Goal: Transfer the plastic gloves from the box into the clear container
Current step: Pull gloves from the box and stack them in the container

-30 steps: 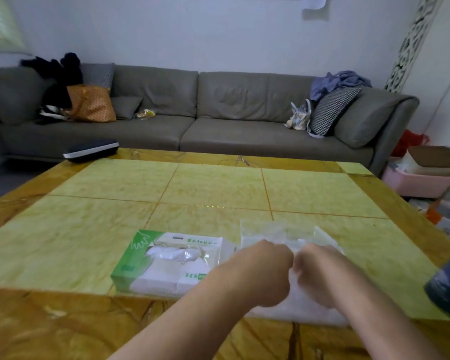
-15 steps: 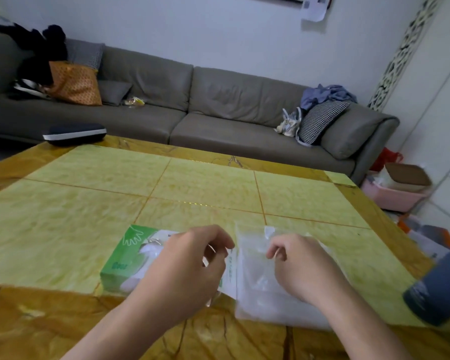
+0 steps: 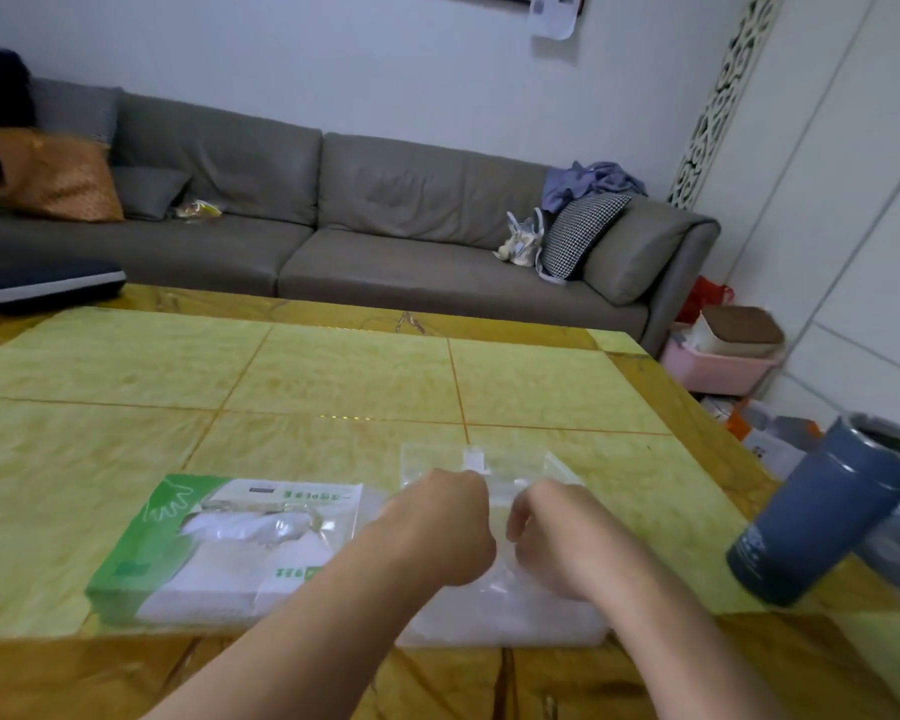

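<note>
Both your hands, left (image 3: 440,527) and right (image 3: 554,537), are curled over the clear container (image 3: 500,610) on the table (image 3: 333,376), apparently pinching it; box (image 3: 219,548) just left.

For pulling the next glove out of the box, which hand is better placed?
Left, probably. The left hand is next to the box, whose opening lies on its side. The right hand is over the clear container, farther from the box.
</note>
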Tool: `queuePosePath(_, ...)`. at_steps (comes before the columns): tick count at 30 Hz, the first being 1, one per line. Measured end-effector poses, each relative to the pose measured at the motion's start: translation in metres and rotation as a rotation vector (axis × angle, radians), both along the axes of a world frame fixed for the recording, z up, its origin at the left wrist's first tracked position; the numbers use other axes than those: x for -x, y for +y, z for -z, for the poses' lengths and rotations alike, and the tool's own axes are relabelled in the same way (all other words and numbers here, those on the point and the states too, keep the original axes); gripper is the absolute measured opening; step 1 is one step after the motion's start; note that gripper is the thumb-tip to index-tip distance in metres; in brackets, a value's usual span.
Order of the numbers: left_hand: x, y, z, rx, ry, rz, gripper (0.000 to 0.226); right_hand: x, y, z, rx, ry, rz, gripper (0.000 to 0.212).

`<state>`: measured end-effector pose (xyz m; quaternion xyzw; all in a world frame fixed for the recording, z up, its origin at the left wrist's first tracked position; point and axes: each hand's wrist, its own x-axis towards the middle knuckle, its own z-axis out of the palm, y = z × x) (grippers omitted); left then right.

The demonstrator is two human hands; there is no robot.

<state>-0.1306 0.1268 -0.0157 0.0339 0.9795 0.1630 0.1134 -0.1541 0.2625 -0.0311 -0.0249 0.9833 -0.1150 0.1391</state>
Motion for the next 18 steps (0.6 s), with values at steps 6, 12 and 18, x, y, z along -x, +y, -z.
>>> queuePosePath(6,0.015,0.023,0.018,0.098,-0.206,0.023,0.004,0.021,-0.002,0.014,-0.210,-0.279,0.037,0.044)
queuePosePath(12,0.020,0.021,0.022,0.125,-0.300,0.035,0.032,0.011,0.003,0.009,-0.178,-0.260,-0.039,0.027)
queuePosePath(18,0.009,0.013,0.011,0.015,-0.245,0.025,0.023,0.005,0.002,0.009,-0.186,-0.170,-0.046,0.014)
